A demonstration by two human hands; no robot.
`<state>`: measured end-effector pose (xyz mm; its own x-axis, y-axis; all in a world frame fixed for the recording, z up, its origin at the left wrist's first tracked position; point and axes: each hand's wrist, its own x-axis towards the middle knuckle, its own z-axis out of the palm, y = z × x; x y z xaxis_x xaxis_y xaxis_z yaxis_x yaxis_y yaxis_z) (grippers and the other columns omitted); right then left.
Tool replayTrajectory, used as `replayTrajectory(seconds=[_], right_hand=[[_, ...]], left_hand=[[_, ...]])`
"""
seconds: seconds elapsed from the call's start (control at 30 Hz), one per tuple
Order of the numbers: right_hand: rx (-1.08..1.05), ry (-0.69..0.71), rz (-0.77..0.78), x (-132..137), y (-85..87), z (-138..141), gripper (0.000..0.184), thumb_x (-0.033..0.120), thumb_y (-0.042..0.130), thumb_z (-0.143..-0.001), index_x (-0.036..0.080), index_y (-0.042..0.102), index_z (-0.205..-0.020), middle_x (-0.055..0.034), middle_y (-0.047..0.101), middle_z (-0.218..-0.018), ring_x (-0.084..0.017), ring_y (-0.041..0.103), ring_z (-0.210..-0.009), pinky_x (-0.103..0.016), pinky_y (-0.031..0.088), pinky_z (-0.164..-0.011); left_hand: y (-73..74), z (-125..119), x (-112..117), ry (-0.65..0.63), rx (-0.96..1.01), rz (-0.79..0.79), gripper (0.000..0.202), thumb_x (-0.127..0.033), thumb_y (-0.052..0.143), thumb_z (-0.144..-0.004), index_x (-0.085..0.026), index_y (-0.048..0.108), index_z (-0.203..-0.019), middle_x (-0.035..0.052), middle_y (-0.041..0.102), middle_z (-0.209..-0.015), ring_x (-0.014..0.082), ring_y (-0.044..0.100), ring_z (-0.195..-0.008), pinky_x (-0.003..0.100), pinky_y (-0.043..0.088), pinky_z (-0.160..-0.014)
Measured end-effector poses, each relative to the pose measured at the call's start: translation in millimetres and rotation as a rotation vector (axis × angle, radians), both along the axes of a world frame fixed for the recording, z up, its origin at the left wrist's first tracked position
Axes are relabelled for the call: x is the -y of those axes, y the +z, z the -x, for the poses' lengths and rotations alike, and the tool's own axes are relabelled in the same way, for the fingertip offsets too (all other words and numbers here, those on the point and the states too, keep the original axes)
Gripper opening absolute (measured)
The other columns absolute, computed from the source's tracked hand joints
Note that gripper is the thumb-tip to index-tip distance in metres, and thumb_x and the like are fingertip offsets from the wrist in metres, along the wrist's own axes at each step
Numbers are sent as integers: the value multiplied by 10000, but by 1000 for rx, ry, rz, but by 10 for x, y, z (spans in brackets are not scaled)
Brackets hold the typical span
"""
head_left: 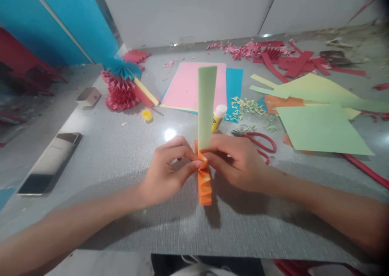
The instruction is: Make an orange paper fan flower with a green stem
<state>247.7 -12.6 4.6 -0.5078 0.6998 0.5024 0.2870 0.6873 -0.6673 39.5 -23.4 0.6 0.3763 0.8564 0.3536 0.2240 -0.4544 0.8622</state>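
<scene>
Between my two hands is an orange pleated paper strip (205, 189), folded accordion-style, with a flat pale green paper strip (207, 101) rising from its upper end. My left hand (172, 166) pinches the orange folds between thumb and fingers. From the other side, my right hand (238, 160) grips the same folds near where green meets orange. How the two strips join is hidden by my fingers. Just behind my right hand stands a yellow glue stick (218, 120) with a white top. Red-handled scissors (263, 142) lie right of that hand.
A phone (50, 162), a small box (88, 97) and a yellow cap (147, 115) lie left. Pleated red and blue paper pieces (121, 87) stand behind them. Pink sheets (188, 85) lie at the back, green sheets (325, 130) and red scraps (299, 65) to the right.
</scene>
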Motion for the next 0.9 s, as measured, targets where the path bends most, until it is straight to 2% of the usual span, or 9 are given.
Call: replayTrajectory(seconds=[0.13, 0.3, 0.5, 0.6, 0.77, 0.9], right_hand=[[-38, 3, 27, -10, 3, 3, 372, 314, 508, -1026, 198, 463, -676, 35, 489, -652, -88, 420, -576, -240, 326, -552], [-36, 28, 124, -17, -11, 6, 390, 368, 562, -999, 195, 472, -660, 52, 460, -614, -82, 396, -547, -234, 308, -527], [-44, 25, 139, -7, -43, 11, 454, 438, 493, -1035, 189, 498, -655, 32, 495, -633, -93, 444, -577, -235, 357, -556], [-46, 57, 108, -4, -59, 10, 437, 448, 485, -1041, 183, 559, -702, 11, 546, -675, -105, 508, -630, -233, 394, -590], [-101, 49, 80, -3, -74, 7, 359, 428, 571, -1007, 183, 585, -746, 17, 570, -696, -96, 509, -621, -226, 392, -578], [-121, 44, 86, 3, -61, 7, 309, 403, 595, -996, 187, 591, -774, 19, 565, -707, -100, 505, -632, -233, 399, -590]], left_hand=[[28, -3, -11, -73, -15, -9, 205, -333, 704, -925, -170, 714, -801, 44, 629, -783, 138, 557, -712, 277, 455, -642], [32, -2, -18, -111, -39, -62, 210, -311, 660, -950, -167, 713, -807, 42, 626, -740, 134, 549, -674, 269, 456, -613], [75, 3, -2, -112, -104, -46, 227, -299, 636, -960, -163, 695, -787, 13, 574, -681, 104, 487, -602, 238, 390, -546], [79, 9, -12, -112, -100, -47, 233, -308, 636, -960, -166, 673, -779, 2, 549, -653, 101, 463, -586, 238, 371, -535], [60, 32, -17, -75, -65, -130, 199, -278, 673, -939, -169, 678, -773, 9, 586, -669, 96, 479, -578, 241, 367, -529], [74, 49, -20, -79, -81, -131, 190, -287, 671, -940, -173, 697, -790, 16, 597, -668, 101, 487, -571, 247, 365, -518]])
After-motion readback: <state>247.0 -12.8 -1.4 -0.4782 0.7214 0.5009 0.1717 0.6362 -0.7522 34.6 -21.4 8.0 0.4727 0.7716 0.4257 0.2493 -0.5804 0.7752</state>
